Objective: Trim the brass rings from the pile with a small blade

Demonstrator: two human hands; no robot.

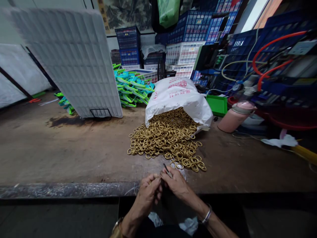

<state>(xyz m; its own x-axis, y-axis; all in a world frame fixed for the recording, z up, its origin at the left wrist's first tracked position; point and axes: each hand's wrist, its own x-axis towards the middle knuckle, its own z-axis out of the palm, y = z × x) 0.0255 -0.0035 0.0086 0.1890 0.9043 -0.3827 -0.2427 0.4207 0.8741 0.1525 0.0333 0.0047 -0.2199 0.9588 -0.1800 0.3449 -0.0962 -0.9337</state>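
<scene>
Over the table's front edge, my left hand (150, 190) is closed, thumb against fingers. A glint of gold shows among its fingers, but what they pinch is too small to make out. My right hand (176, 181) meets it fingertip to fingertip and is closed on a small thin tool (166, 168) with a dark, narrow, blade-like tip that looks like a small knife. Just beyond the hands lies a heap of gold-coloured rings (168, 140). They spill from the mouth of a white woven sack (173, 96) with red print, which lies on its side.
A tall white ribbed panel (74, 62) stands on the wooden table (99, 152) at the left. Green and turquoise plastic pieces (133, 87) are piled behind it. A pink bottle (236, 115) and a green tray (216, 105) are at the right. Stacked crates (184, 53) fill the back.
</scene>
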